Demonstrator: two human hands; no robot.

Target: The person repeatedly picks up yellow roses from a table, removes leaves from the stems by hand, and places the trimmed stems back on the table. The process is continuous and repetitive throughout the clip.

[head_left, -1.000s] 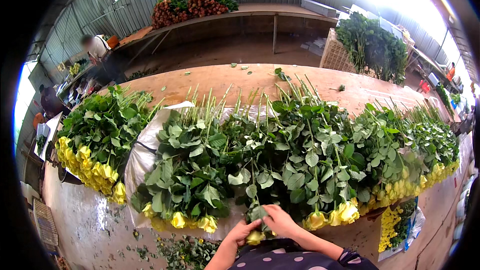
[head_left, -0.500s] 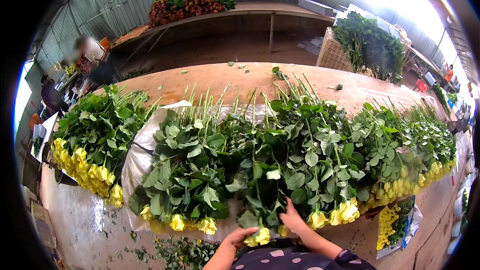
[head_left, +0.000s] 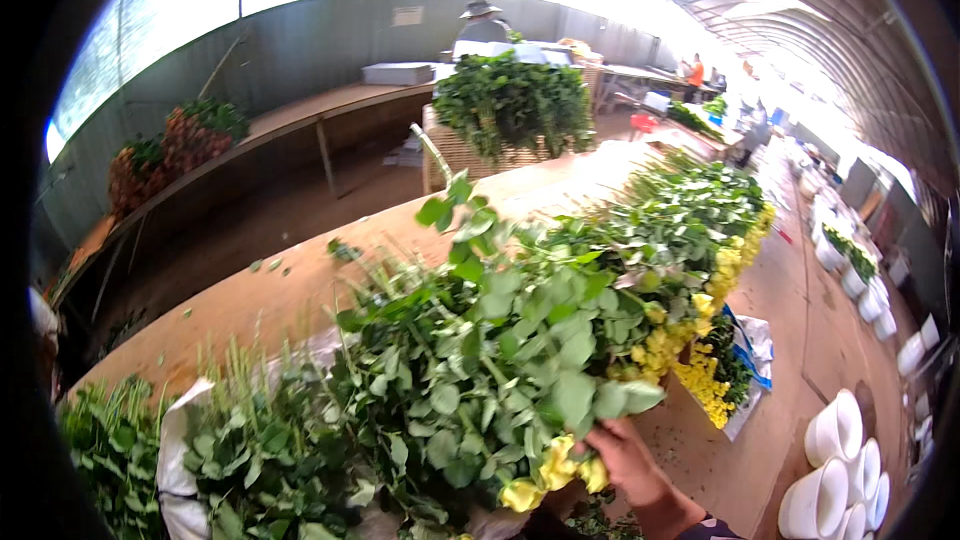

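My right hand (head_left: pixel 632 462) comes in from the lower edge and is closed around a long-stemmed yellow rose (head_left: pixel 592 474), gripped close to its head. That rose's leafy stem (head_left: pixel 478 230) slants up and away to the left over the other roses, blurred by motion. Below it, bunches of yellow roses (head_left: pixel 400 410) lie side by side along the wooden table (head_left: pixel 300 285), stems pointing to the far side. Two more yellow rose heads (head_left: pixel 522 494) hang by the near edge, just left of my hand. My left hand is out of the picture.
More yellow roses (head_left: pixel 745 250) line the table's right end. White buckets (head_left: pixel 815 500) stand on the floor at the lower right, near a wrapped yellow bunch (head_left: pixel 705 395). Behind the table are a crate (head_left: pixel 432 155) with greenery and a person in a hat (head_left: pixel 482 25).
My view has swung to the right. My right hand has lifted a rose out over the bunches, and my left hand, earlier at a rose head, has left the picture.
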